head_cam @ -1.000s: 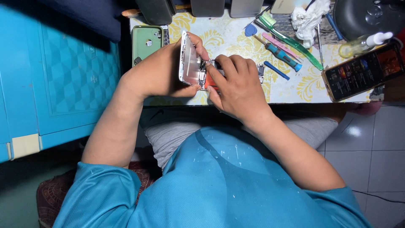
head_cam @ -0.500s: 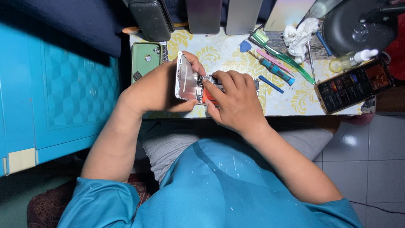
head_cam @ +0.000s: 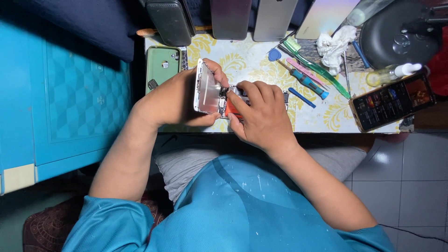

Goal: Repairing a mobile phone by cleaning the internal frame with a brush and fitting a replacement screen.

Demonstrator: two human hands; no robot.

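My left hand (head_cam: 179, 98) grips the lifted screen panel (head_cam: 206, 88) of an opened phone, tilting it up on its edge over the small table (head_cam: 252, 60). My right hand (head_cam: 261, 114) rests on the phone's body (head_cam: 284, 97), most of which it hides. Its fingertips press at the hinge area where the panel meets the body. I cannot tell whether the right hand pinches a small tool or part.
A green phone case (head_cam: 162, 65) lies left of my hands. Screwdrivers, a blue pick and a green brush (head_cam: 308, 79) lie to the right, with a lit phone (head_cam: 392, 102), a small bottle (head_cam: 392, 73) and crumpled tissue (head_cam: 333, 44). Several phones lean at the back.
The view has shifted slightly, so the table sits lower and nearer. Both hands keep the same hold on the opened phone; the right fingers shifted a little at the hinge.
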